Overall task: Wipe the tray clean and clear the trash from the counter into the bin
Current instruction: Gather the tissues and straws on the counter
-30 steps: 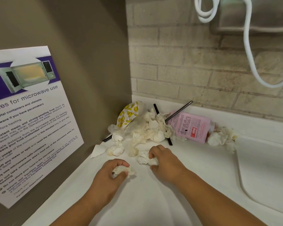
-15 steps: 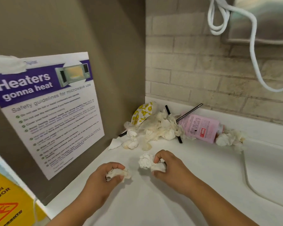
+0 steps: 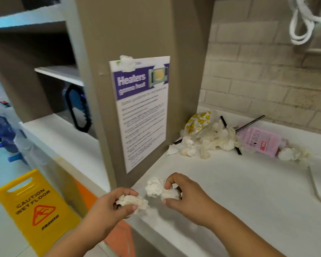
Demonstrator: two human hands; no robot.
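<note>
Setting: white counter (image 3: 248, 191) running into a corner below a pale brick wall (image 3: 267, 80), with a brown side panel (image 3: 137, 34) standing at its left end.
Left hand: the left hand (image 3: 107, 206) is hovering at the counter's front edge, its grip closing around a crumpled tissue wad (image 3: 132, 201) pinched between thumb and fingers.
Right hand: the right hand (image 3: 185, 193) is sitting just beside the left, fingers curling shut on two balled white tissues (image 3: 160, 190) that are touching each other; whether they are resting on the counter or lifted off it cannot be told.
Trash pile: more crumpled tissues (image 3: 215, 140) are lying heaped in the back corner, well apart from the hands, mixed with a yellow smiley-print wrapper (image 3: 197, 121), black straws (image 3: 223, 121) and a dark metal rod (image 3: 251, 122) leaning toward the wall.
Pink packet: a pink printed pouch (image 3: 259, 140) is lying on its side just right of the heap, with another tissue clump (image 3: 291, 153) touching its right end.
Poster: a purple-and-white notice (image 3: 143, 112) reading "Heaters gonna heat" is hanging on the side panel, a lump of white putty or tissue stuck at its top edge.
Floor: a yellow "Caution Wet Floor" sign (image 3: 33, 208) is standing at lower left, beside white shelves (image 3: 63, 134).
Overhead: a looped white cable (image 3: 300, 28) is dangling at upper right.
</note>
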